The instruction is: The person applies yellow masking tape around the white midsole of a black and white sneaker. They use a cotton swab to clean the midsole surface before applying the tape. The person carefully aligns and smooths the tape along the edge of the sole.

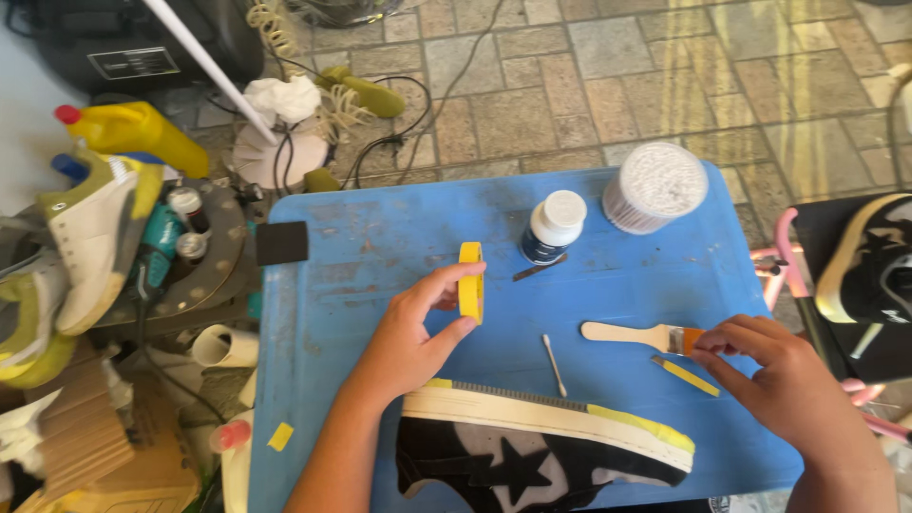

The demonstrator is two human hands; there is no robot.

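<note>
My left hand (413, 332) holds a yellow roll of masking tape (471, 280) upright above the blue table (351, 247). My right hand (774, 375) pinches a short strip of yellow tape (686, 376) at the right, close to a wooden-handled paintbrush (632, 334). A black and white sneaker (532, 446) lies on its side at the near edge, with yellow tape along parts of its cream sole. A cotton swab (554, 364) lies between my hands.
A small white-capped dark bottle (553, 226), a small blade (540, 269) and a round tub of cotton swabs (655, 187) stand at the table's far side. A black sponge (282, 242) sits at the left edge. Shoes, bottles and cables crowd the floor to the left; another sneaker (869, 266) is right.
</note>
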